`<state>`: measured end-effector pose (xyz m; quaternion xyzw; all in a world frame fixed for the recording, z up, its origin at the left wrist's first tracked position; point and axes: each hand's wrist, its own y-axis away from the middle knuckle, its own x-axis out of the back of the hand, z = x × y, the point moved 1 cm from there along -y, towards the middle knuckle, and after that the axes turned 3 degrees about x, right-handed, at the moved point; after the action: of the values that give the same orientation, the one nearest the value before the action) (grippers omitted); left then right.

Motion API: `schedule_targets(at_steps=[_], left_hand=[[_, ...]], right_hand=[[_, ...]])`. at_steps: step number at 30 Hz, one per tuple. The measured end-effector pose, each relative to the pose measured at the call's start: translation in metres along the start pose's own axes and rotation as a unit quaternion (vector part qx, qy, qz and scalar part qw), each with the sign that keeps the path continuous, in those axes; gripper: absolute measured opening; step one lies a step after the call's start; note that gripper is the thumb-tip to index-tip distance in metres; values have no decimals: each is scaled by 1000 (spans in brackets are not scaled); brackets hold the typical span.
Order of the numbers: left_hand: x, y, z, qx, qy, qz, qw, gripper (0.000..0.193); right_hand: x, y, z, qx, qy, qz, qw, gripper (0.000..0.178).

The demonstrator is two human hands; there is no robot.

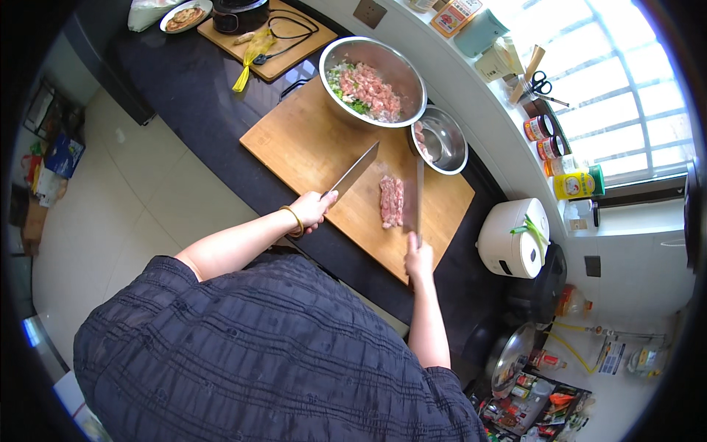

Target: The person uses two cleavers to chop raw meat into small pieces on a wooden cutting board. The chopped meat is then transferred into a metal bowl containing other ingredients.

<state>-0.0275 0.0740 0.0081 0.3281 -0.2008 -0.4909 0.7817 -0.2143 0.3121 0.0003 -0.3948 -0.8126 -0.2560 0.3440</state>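
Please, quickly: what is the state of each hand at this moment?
Left hand: closed, holding a knife by its handle.
Right hand: closed, holding a second knife by its handle, beside the meat.

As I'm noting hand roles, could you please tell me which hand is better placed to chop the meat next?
Probably the right hand: its knife is close beside the meat, whereas the left hand holds the other knife farther off, pointing toward the large bowl.
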Motion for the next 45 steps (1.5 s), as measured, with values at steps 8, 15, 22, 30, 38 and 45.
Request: schedule_targets(at_steps=[8, 15, 22, 30, 38, 45], left_hand=[[0, 0, 0, 10, 2, -2, 1000, 51], [-1, -2, 0, 11, 11, 2, 1000, 50], [-3, -7, -4, -2, 10, 10, 1000, 51], [-4, -4, -2, 8, 8, 14, 1000, 50], [-4, -3, 1, 13, 12, 4, 1000, 48], [8, -2, -4, 18, 82, -3, 996, 47]], right_hand=[[8, 7, 5, -50, 6, 23, 998, 46], [41, 5, -36, -88, -58, -50, 993, 44], [48, -3, -35, -122, -15, -98, 988, 42], [46, 7, -23, -171, -96, -99, 976, 40], [46, 14, -17, -151, 23, -75, 986, 47], [2, 99, -29, 71, 153, 112, 979, 31]])
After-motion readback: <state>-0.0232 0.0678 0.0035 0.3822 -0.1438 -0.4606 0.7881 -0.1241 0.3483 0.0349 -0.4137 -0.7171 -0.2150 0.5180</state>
